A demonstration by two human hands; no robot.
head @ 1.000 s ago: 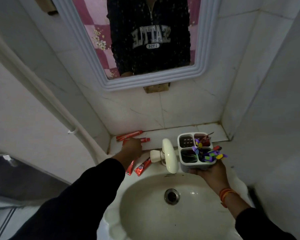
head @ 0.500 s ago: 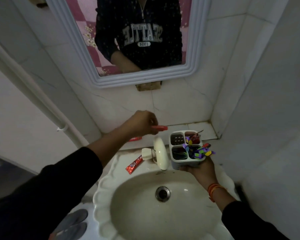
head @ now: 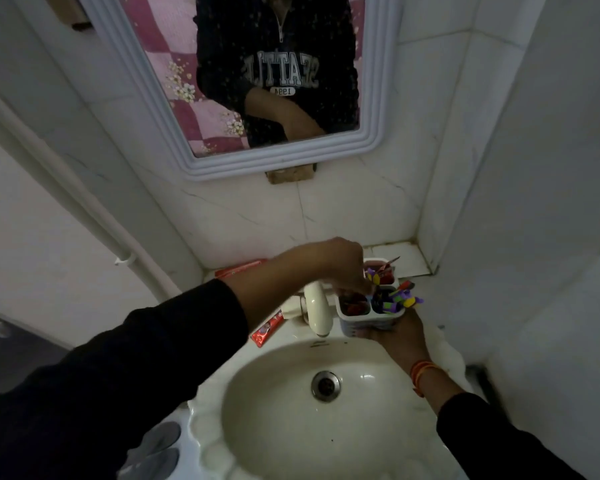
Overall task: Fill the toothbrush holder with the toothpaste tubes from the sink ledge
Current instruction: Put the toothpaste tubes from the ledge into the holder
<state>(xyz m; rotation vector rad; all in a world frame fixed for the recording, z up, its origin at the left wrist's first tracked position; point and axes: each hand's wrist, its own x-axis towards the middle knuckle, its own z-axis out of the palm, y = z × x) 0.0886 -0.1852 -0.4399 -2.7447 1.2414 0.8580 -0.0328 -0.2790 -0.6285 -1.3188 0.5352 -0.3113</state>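
Note:
My right hand [head: 400,337] cups the white four-compartment toothbrush holder [head: 368,323] from below, over the sink's back rim. Colourful toothbrushes [head: 397,298] stick out of its right side. My left hand [head: 329,265] hangs over the holder with its fingers pinched and pointing down into the front-left compartment. The red toothpaste tube [head: 354,305] shows there under my fingertips. Another red tube [head: 241,268] lies on the tiled ledge behind my forearm. A third tube [head: 267,332] lies on the sink rim left of the tap.
The cream tap [head: 317,306] stands just left of the holder, under my left wrist. The basin [head: 291,427] with its drain lies below. A framed mirror [head: 368,140] hangs on the wall above. Tiled walls close in at back and right; a pipe [head: 94,223] runs at left.
My left hand lifted a red tube off the ledge, carried it right over the tap and lowered it into the holder. The right hand kept the holder in place.

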